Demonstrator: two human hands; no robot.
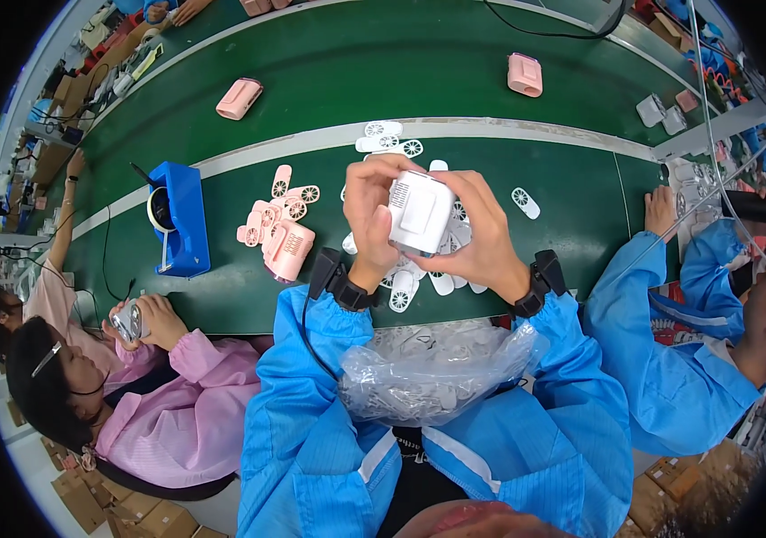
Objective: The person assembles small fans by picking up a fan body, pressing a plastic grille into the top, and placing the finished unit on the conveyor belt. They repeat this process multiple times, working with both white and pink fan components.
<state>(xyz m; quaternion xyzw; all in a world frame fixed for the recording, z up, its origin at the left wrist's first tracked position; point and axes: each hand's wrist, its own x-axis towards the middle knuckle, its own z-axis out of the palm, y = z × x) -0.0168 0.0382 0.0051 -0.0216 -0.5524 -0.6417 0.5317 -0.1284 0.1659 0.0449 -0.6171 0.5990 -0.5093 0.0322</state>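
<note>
Between my two hands is a white plastic housing with rounded corners, a slotted vent and a raised panel on its face. My left hand grips its left side, and my right hand wraps round its right side and lower edge. Below and around it on the green table lie several white flat covers with spoked round grilles, partly hidden by my hands. To the left, a pink housing rests against several pink covers of the same shape.
A blue tape dispenser stands at the left. Pink housings sit on the green belt beyond a pale rail. A clear plastic bag of parts is at my lap. Co-workers sit on both sides.
</note>
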